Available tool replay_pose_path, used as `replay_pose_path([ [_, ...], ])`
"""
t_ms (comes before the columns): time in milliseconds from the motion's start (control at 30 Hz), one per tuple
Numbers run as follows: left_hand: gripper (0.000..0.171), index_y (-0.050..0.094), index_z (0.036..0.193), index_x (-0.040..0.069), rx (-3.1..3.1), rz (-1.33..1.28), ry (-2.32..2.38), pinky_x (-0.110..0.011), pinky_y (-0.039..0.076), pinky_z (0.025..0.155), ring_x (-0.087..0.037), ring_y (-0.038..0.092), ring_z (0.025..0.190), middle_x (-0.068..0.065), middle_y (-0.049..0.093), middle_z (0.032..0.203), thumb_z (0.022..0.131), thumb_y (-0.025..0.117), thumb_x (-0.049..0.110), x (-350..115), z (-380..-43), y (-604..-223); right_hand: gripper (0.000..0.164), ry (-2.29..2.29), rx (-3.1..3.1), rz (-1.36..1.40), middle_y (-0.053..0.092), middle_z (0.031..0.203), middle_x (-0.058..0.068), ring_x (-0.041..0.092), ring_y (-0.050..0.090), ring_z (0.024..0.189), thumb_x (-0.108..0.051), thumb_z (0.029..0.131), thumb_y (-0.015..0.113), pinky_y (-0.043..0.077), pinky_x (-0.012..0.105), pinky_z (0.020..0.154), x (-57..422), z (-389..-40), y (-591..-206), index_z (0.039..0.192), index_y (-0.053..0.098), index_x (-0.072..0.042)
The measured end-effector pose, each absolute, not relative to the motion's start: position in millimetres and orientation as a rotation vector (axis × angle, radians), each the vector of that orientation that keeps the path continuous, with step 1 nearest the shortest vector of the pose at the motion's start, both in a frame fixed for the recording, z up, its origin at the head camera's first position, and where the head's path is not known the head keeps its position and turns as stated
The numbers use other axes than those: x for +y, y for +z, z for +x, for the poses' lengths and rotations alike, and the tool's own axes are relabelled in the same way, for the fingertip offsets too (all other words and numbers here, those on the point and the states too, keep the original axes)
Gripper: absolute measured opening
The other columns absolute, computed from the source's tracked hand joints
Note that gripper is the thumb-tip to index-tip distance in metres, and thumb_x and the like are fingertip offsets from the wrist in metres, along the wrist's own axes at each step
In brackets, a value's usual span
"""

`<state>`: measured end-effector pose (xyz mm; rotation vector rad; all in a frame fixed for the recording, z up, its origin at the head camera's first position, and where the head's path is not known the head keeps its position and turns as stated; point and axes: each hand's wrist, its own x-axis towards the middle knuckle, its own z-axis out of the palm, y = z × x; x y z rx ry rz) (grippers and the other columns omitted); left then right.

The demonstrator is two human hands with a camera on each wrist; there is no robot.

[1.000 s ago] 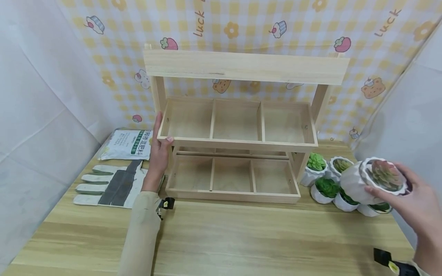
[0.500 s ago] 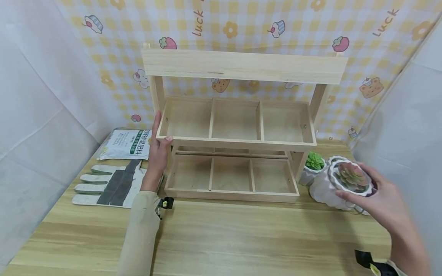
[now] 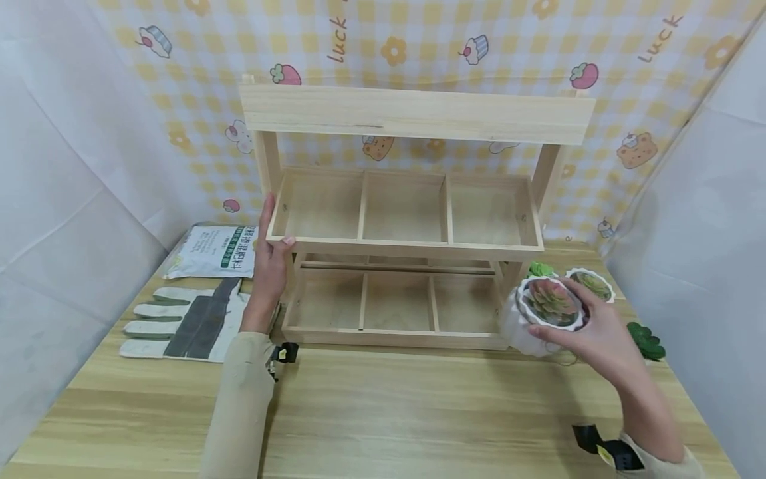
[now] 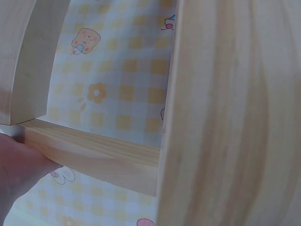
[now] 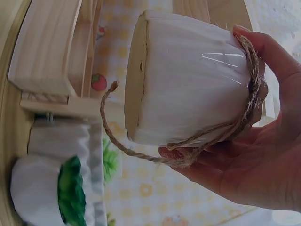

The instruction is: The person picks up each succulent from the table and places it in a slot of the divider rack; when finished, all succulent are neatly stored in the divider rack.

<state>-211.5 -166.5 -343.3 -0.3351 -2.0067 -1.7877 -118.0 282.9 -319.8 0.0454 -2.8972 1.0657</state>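
Observation:
My left hand [image 3: 269, 269] grips the left front corner of the upper tray of a wooden plant stand [image 3: 407, 247], thumb over the front rim and fingers up its side. Part of that hand [image 4: 26, 172] shows against the wood in the left wrist view. My right hand [image 3: 607, 346] holds a white potted succulent [image 3: 552, 303] with reddish-green leaves, off the right end of the lower tray [image 3: 395, 339]. In the right wrist view the glazed pot [image 5: 193, 77] lies sideways in the picture, with twine [image 5: 127, 149] round it near the rim and one loose end hanging.
More potted succulents [image 3: 592, 285] stand right of the stand, several partly hidden by my right hand. To the left lie a white-and-grey work glove [image 3: 197, 326] and a white printed bag [image 3: 212, 251]. A yellow checked cloth [image 3: 419, 40] hangs behind.
My right hand has carried the potted succulent left, from above the group of pots to beside the lower tray's right end. My left hand keeps its grip on the stand.

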Motion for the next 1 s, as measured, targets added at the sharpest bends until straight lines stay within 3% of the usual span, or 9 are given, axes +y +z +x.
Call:
replay_pose_path([
  [133,0.072,0.015,0.151,0.025,-1.994,-0.354,-1.798,-0.047,0.023,0.105,-0.023,0.024,0.135,0.006,0.016,0.153,0.086,0.043,0.012,-166.1,-213.0,-344.1,0.095,1.117,-2.909,0.057,0.046,0.127,0.029,0.038,0.047,0.106,-0.037,0.072,0.078,0.041,0.044,0.075,271.6,-123.8,-321.8,0.146,0.027,-0.003],
  [467,0.072,0.015,0.151,0.024,-1.994,-0.366,-1.789,-0.048,0.024,0.104,-0.024,0.025,0.135,0.006,0.017,0.152,0.086,0.043,0.013,-164.2,-214.9,-345.6,0.096,1.26,-2.85,0.049,0.036,0.138,0.029,0.043,0.035,0.123,-0.038,0.072,0.077,0.033,0.057,0.091,250.6,-144.0,-336.2,0.145,0.028,-0.001],
  [1000,0.072,0.012,0.151,0.018,-1.981,-0.386,-1.772,-0.046,0.025,0.104,-0.023,0.024,0.135,0.002,0.015,0.153,0.086,0.042,0.011,-167.6,-213.8,-343.3,0.101,1.334,-2.822,0.002,0.043,0.132,0.027,0.041,0.041,0.12,-0.042,0.069,0.079,0.036,0.055,0.092,217.5,-170.9,-365.6,0.144,0.027,0.0],
])
